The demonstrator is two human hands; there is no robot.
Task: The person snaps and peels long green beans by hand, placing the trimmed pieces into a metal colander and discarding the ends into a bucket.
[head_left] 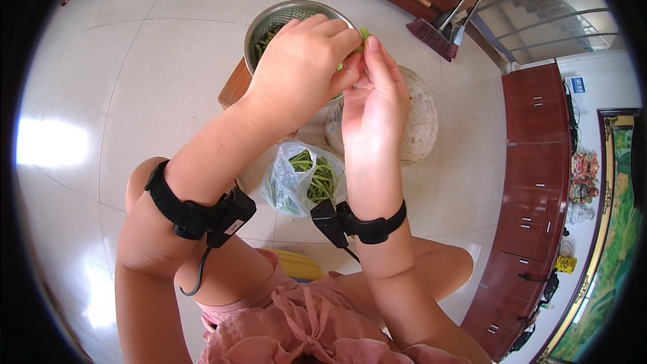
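My left hand (300,61) and my right hand (379,94) meet fingertip to fingertip in front of me, pinching a green bean (364,33). Only short green bits of it show between the fingers. Behind and partly under the left hand is a metal colander (291,7) with pieces of green bean (264,42) inside. Nearer to me, a clear plastic bag (273,185) stands open with long green beans (322,178) in it. The right palm faces up toward me; the left hand shows its back.
A round pale stool top (419,118) lies beyond my right hand, and a wooden piece (234,84) shows beside the colander. A broom (435,37) leans at the far right. Dark red cabinets (536,162) line the right side. Pale floor tiles (168,74) surround everything.
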